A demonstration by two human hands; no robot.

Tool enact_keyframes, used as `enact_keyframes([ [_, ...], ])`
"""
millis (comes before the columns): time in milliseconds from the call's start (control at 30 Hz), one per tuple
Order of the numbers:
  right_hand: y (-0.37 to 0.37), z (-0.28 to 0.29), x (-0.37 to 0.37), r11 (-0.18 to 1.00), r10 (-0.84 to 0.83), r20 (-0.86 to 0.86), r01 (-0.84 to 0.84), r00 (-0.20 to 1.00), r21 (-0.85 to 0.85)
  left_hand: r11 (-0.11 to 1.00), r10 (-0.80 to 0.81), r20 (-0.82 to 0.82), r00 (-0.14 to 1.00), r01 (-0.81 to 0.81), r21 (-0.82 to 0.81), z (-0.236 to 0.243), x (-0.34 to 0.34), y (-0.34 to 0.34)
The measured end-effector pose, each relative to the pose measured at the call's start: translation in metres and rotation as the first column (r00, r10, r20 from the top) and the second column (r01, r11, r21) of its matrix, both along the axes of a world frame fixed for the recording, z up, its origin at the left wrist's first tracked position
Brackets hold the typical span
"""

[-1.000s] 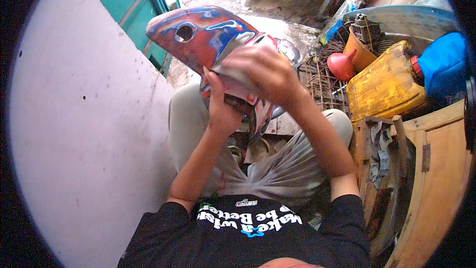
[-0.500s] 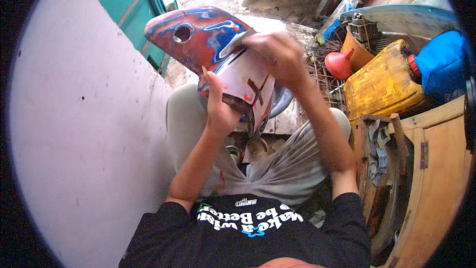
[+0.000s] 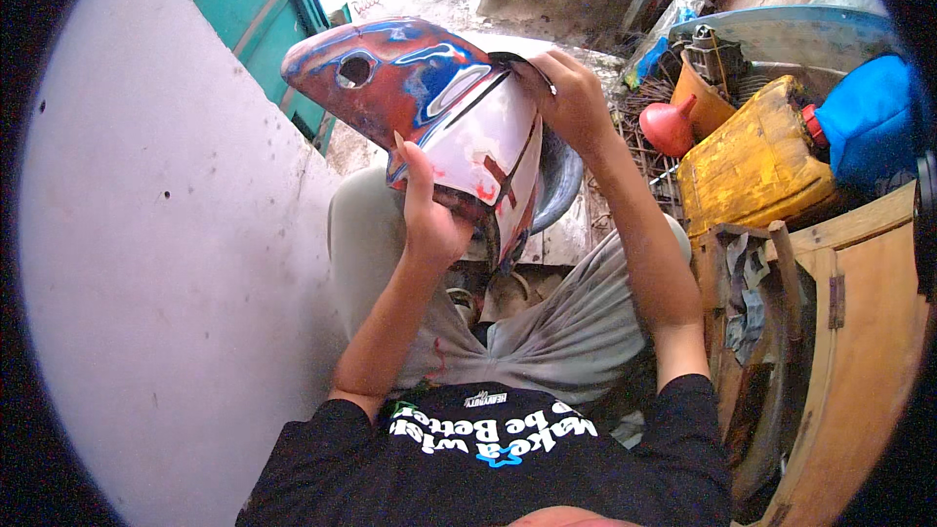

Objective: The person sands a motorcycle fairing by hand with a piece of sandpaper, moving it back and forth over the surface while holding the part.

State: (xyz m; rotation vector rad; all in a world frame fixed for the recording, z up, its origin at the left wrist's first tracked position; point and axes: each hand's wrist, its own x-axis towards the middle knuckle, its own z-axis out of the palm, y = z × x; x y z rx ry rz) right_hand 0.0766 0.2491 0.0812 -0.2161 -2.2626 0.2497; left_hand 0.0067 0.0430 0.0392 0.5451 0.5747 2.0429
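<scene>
White lettering, upside down, and a blue star outline mark the black shirt at six o'clock. Towards twelve, the left hand grips a red, blue and white panel by its six-o'clock edge; the right hand pinches a thin dark sheet at its two-o'clock edge. A pale wall bounds nine o'clock, a yellow jerrycan, well apart from the panel, two.

Red-blue-white curved panel: plastic-looking, smooth, glossy in patches. Yellow boxy jerrycan: scuffed plastic. Grey creased trousers: matt cloth.
</scene>
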Motion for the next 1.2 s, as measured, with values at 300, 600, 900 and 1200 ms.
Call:
enact_keyframes([
  [300, 0.003, -0.006, 0.0, 1.0, -0.004, 0.01, 0.004, 1.0, 0.003, 1.0, 0.023, -0.013, 1.0, -0.023, -0.016, 0.003, 0.002, -0.001],
  [600, 0.007, -0.013, 0.003, 1.0, 0.01, 0.069, -0.01, 0.998, -0.005, 0.999, 0.043, -0.005, 0.999, -0.043, -0.022, -0.009, -0.002, 0.0],
  [900, -0.005, -0.008, 0.001, 0.994, -0.095, 0.07, 0.098, 0.993, -0.047, 0.998, 0.046, -0.053, 0.998, -0.047, -0.033, -0.005, 0.001, -0.001],
  [1200, -0.025, -0.003, 0.005, 0.997, 0.079, -0.06, -0.078, 0.995, 0.024, 0.984, -0.118, 0.116, 0.986, 0.1, 0.149, -0.001, -0.001, 0.003],
])
